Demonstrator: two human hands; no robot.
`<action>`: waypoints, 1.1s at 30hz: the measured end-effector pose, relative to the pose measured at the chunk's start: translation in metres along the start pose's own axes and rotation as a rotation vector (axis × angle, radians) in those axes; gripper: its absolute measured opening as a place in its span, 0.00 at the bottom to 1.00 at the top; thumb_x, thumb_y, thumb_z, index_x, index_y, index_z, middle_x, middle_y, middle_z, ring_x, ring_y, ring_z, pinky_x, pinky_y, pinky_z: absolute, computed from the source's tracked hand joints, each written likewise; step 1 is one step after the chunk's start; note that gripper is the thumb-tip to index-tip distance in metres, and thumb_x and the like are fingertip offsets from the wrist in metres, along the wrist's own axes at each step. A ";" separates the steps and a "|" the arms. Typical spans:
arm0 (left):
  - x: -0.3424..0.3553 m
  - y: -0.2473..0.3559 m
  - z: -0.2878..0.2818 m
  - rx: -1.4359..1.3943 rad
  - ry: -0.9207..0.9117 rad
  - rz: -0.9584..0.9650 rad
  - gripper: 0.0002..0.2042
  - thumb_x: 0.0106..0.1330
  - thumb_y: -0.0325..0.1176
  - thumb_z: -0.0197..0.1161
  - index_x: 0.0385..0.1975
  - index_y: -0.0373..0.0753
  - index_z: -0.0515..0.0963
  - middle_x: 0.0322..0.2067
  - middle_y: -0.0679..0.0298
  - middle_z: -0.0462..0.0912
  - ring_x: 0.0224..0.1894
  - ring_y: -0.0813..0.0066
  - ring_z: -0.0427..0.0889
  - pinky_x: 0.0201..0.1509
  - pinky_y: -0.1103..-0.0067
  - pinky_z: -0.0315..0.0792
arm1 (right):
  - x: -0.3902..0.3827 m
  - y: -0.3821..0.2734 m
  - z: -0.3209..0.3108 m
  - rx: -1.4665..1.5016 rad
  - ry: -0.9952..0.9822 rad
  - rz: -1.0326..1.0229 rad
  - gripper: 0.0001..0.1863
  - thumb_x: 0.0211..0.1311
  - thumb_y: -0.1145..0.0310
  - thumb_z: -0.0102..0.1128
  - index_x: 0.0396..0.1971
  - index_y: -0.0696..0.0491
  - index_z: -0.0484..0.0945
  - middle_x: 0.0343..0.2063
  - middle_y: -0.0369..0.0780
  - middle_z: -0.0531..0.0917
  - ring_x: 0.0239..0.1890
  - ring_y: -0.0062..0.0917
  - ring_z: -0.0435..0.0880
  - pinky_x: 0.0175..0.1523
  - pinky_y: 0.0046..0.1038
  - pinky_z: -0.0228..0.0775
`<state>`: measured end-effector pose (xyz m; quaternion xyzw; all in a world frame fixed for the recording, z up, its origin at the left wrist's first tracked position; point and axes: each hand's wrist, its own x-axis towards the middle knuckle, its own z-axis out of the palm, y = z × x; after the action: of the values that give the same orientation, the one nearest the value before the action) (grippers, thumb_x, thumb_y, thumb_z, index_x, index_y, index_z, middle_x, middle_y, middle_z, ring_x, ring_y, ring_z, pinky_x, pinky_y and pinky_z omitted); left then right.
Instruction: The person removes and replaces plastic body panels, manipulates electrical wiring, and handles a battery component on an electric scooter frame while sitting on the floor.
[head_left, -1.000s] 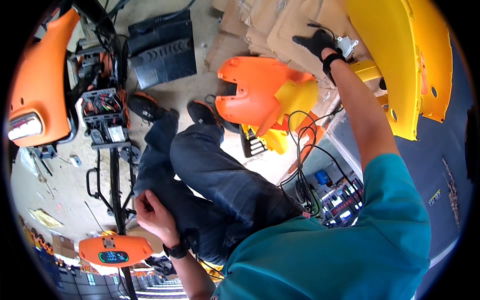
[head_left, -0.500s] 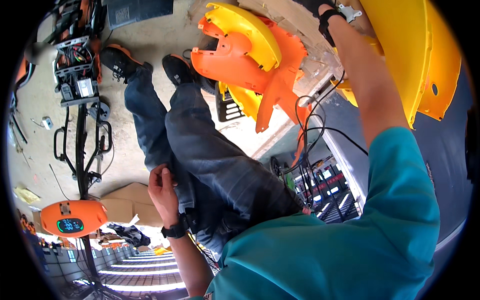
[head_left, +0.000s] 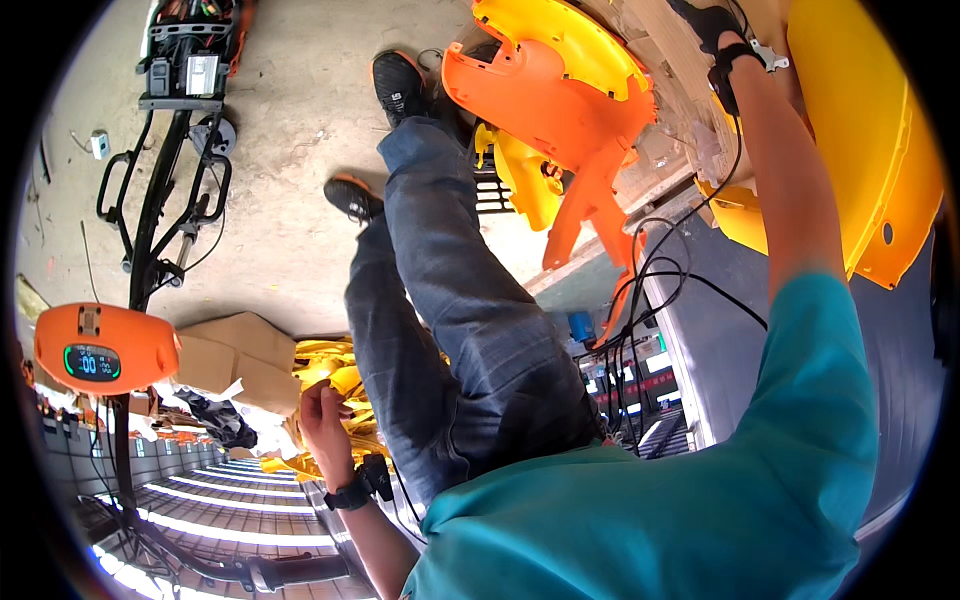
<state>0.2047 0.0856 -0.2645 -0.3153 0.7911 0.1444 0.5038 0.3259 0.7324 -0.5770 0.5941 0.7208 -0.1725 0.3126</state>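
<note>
The pale metal plate is over cardboard, by the yellow panel's left edge. It looks light and stiff; best pinched by its rim. Right hand: can't tell its grip. Left hand: fingers loosely bent, seemingly bare.

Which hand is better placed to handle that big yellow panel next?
Probably the right hand: it's stretched out near the yellow panel, while the left hand is beside the legs, farther away.
</note>
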 end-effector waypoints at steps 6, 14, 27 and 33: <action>-0.018 -0.062 -0.029 -0.001 -0.008 -0.092 0.11 0.67 0.35 0.53 0.39 0.33 0.74 0.25 0.64 0.78 0.24 0.79 0.76 0.29 0.84 0.69 | -0.106 0.068 0.000 -0.232 0.113 -0.818 0.24 0.59 0.51 0.59 0.42 0.57 0.72 0.37 0.46 0.81 0.44 0.41 0.79 0.46 0.36 0.72; -0.029 -0.114 -0.036 -0.068 -0.062 -0.108 0.12 0.67 0.35 0.53 0.39 0.31 0.74 0.25 0.62 0.79 0.25 0.78 0.76 0.30 0.82 0.70 | -0.350 0.288 0.019 0.268 -1.175 0.692 0.22 0.60 0.47 0.52 0.34 0.54 0.73 0.24 0.42 0.78 0.25 0.32 0.78 0.33 0.32 0.72; -0.043 -0.152 -0.053 0.013 -0.106 -0.072 0.13 0.68 0.39 0.53 0.38 0.35 0.75 0.25 0.65 0.78 0.25 0.78 0.77 0.29 0.83 0.70 | -0.489 0.248 0.112 1.381 -0.837 0.794 0.19 0.61 0.51 0.58 0.44 0.49 0.74 0.34 0.38 0.80 0.30 0.25 0.78 0.33 0.26 0.71; -0.039 -0.145 -0.054 0.028 -0.161 0.107 0.11 0.67 0.37 0.54 0.36 0.34 0.76 0.24 0.64 0.78 0.25 0.77 0.77 0.30 0.82 0.70 | -0.519 0.263 0.111 1.523 -0.887 0.727 0.11 0.65 0.56 0.53 0.36 0.48 0.73 0.24 0.34 0.76 0.26 0.23 0.75 0.31 0.25 0.69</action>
<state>0.2715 -0.0399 -0.1926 -0.2529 0.7656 0.1852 0.5617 0.6579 0.3372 -0.2873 0.7062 0.0016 -0.6976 0.1212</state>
